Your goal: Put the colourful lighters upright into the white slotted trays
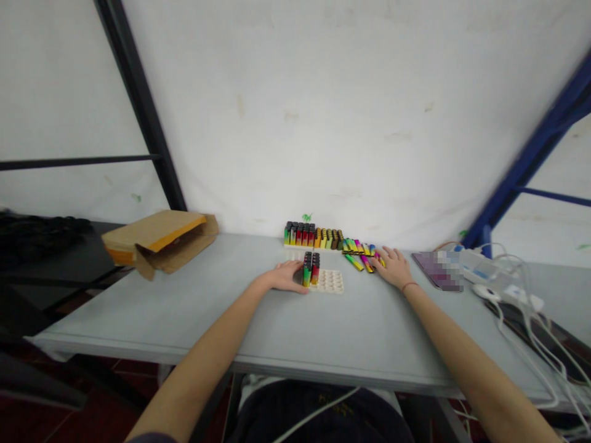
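Left fingers (298, 287) bracket a part-filled tray (330, 282) of upright lighters (307, 271), right fingers (390, 253) meet loose lighters (354, 263), both grips impossible to tell

A scuffed white wall (323, 123) stands beyond the pale grey desk (203, 307), between a black frame (138, 92) left and a blue frame (526, 161) right.

Your left hand (287, 278) curves around the left end of a white tray (330, 282) mid-tabletop (198, 307), where colourful lighters (307, 274) stand upright, while your right hand (392, 269) rests over loose lighters (354, 262) toward the back edge. Packed upright rows (299, 234) line that edge, and an open cardboard package (154, 232) lies near the back left corner.
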Action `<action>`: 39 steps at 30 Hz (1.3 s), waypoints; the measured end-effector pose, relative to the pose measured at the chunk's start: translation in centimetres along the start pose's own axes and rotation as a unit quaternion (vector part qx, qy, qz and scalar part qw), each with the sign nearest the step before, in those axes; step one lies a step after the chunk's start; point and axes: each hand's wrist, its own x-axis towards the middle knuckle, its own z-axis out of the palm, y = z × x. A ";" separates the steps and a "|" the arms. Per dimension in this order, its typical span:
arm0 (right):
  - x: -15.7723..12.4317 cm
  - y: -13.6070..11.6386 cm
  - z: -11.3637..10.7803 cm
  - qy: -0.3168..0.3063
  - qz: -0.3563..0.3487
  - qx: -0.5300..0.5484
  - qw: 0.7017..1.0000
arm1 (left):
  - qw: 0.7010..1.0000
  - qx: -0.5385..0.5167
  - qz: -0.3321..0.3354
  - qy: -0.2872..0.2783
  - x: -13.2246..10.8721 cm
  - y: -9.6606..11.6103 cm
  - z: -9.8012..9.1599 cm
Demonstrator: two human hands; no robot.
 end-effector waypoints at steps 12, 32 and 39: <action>-0.1 -0.4 -0.9 -0.071 -0.083 0.041 0.993 | 1.000 -0.001 -0.003 -0.003 0.0 0.0 0.0; -4.1 -3.3 -1.3 -0.014 -0.141 0.075 0.987 | 1.000 -0.004 -0.005 -0.008 -0.2 0.4 -0.4; -3.3 -3.6 -1.1 -0.027 -0.119 0.066 0.990 | 1.000 -0.008 -0.001 -0.004 -0.2 0.2 -0.2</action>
